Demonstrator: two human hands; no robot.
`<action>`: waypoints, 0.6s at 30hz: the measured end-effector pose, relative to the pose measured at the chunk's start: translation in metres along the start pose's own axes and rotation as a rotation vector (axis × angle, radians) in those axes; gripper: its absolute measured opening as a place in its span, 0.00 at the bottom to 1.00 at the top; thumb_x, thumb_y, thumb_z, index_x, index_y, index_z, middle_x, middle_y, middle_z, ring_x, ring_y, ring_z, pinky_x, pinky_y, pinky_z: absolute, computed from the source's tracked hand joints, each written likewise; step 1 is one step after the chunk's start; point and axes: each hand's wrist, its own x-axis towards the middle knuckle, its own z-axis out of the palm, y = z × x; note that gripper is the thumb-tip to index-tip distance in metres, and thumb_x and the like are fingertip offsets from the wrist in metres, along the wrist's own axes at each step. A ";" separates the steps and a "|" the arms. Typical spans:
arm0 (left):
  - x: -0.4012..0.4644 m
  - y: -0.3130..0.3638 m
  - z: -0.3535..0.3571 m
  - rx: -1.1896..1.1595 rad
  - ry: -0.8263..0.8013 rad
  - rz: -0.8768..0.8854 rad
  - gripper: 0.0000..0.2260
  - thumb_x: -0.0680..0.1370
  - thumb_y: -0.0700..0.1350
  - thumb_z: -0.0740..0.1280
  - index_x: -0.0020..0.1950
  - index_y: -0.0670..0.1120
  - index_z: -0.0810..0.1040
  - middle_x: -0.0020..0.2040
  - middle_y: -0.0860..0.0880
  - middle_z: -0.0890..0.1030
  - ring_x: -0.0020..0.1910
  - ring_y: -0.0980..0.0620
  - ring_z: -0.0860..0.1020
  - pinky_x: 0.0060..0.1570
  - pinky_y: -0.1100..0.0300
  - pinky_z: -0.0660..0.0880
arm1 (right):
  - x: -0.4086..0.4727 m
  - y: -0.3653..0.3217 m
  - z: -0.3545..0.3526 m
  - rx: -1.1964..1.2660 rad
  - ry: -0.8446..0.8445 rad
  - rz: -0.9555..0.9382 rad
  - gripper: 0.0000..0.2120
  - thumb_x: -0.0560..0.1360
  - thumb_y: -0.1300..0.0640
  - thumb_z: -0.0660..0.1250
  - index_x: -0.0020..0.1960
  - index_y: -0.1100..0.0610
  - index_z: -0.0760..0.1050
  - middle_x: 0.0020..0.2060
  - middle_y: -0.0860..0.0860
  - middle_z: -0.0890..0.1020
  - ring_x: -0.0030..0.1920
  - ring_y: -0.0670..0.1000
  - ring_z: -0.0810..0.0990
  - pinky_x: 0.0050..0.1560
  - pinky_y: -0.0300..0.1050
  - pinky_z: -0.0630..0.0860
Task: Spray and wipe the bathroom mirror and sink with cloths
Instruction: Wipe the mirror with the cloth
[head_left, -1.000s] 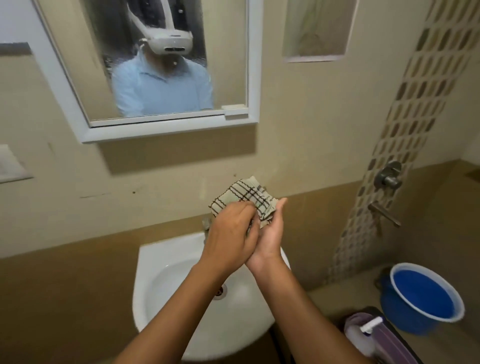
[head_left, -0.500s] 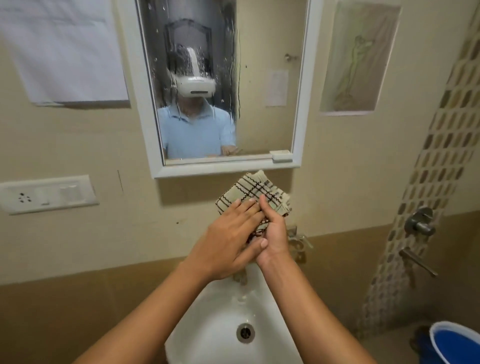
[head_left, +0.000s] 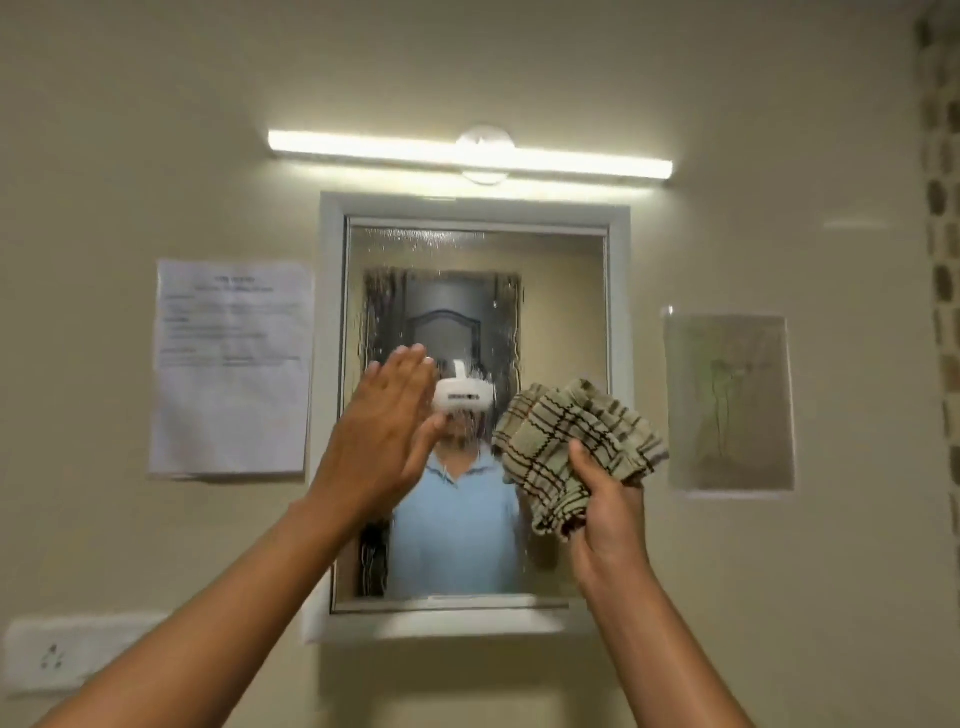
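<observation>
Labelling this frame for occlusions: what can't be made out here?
- Sink: below the bottom edge of the head view.
- Printed white paper notice: text too blurred to read.
- Wet white-framed mirror: lower middle hidden by the left hand and by the right hand gripping the beige checked cloth.
- Hand-to-glass contact: cannot tell.
- White wall socket: blurred, cut by left arm.

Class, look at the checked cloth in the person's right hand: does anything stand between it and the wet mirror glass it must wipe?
Nothing visible blocks it. The right hand grips the checked cloth before the mirror; the open left hand is raised off to its left.
</observation>
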 end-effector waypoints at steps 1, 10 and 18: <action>0.011 -0.007 -0.003 0.027 0.009 -0.024 0.29 0.82 0.57 0.48 0.80 0.43 0.57 0.80 0.45 0.58 0.80 0.49 0.53 0.79 0.50 0.50 | 0.010 -0.009 0.006 -0.003 0.014 -0.038 0.15 0.74 0.66 0.70 0.59 0.56 0.78 0.53 0.54 0.85 0.54 0.57 0.84 0.59 0.60 0.78; 0.087 -0.061 -0.015 0.128 0.094 -0.099 0.31 0.80 0.55 0.45 0.79 0.41 0.60 0.79 0.41 0.62 0.79 0.45 0.58 0.78 0.50 0.50 | 0.078 -0.081 0.074 -0.240 0.153 -0.484 0.06 0.75 0.61 0.72 0.50 0.53 0.77 0.44 0.44 0.80 0.50 0.50 0.80 0.51 0.40 0.73; 0.110 -0.110 -0.002 0.188 0.186 -0.157 0.29 0.80 0.50 0.49 0.80 0.40 0.52 0.81 0.42 0.53 0.80 0.47 0.49 0.78 0.53 0.42 | 0.150 -0.101 0.120 -0.830 0.280 -1.066 0.24 0.71 0.66 0.62 0.66 0.56 0.73 0.63 0.52 0.78 0.64 0.55 0.76 0.67 0.51 0.73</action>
